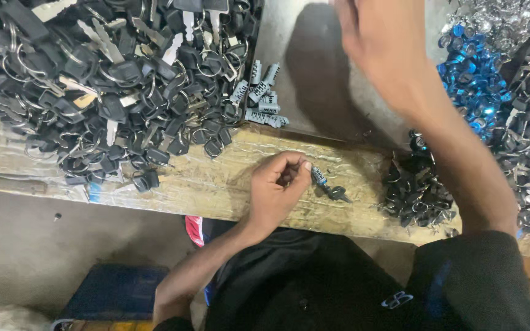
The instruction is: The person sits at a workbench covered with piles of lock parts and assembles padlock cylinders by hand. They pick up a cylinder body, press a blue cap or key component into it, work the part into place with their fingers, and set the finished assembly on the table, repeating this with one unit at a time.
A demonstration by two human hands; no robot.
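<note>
Left hand [277, 187] pinching lock cylinder [319, 176] (keyed) | right hand [378, 46] raised, grip unclear.

A plastic-covered wooden bench [228, 184] carries heaped black keys [111, 79], grey cylinders [260, 98] and blue caps [473, 79].

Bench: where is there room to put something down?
Bare wood lies between the key pile and the left hand. A grey patch sits beside the small cylinders, under the right hand. The right side is crowded with blue caps and dark parts.
</note>
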